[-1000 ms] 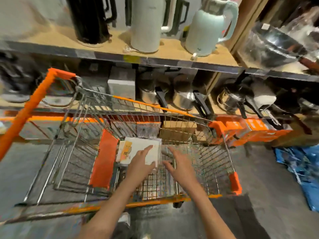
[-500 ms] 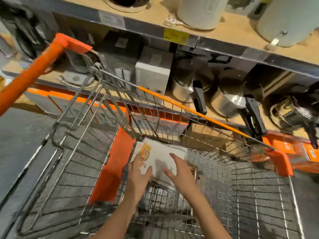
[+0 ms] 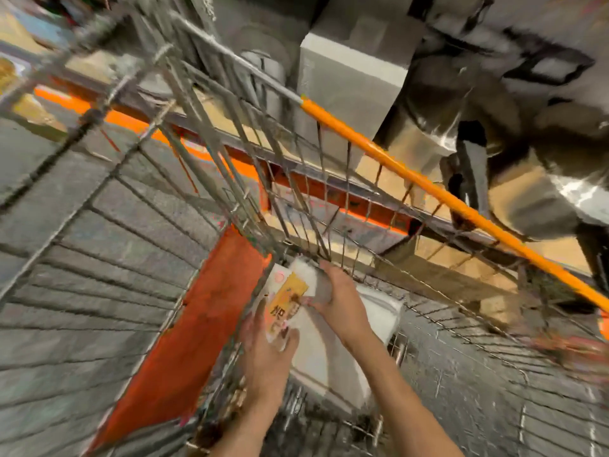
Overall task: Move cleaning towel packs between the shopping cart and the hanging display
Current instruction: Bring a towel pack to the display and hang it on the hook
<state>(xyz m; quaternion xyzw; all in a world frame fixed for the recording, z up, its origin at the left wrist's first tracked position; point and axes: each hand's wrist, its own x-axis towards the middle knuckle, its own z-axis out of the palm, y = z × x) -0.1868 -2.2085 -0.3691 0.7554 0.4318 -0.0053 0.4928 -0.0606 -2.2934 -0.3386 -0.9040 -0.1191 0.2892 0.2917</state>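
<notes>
A white towel pack [image 3: 314,338] with a yellow label lies in the wire shopping cart [image 3: 389,150], against the orange flap at its near end. My left hand [image 3: 268,351] grips the pack's lower left edge, thumb over the label. My right hand [image 3: 339,298] closes on the pack's top edge near the cart's wire wall. A second white pack [image 3: 384,310] peeks out from under it at the right. The hanging display is out of view.
An orange plastic seat flap [image 3: 197,328] stands left of the packs. Behind the cart, a low shelf [image 3: 438,202] holds a grey box [image 3: 356,80] and steel pots [image 3: 543,173] with black handles. Grey floor shows through the wire mesh.
The view has dropped closer into the cart. Both hands went from resting flat on the top pack to gripping its edges, and the pack is tilted up off the one beneath.
</notes>
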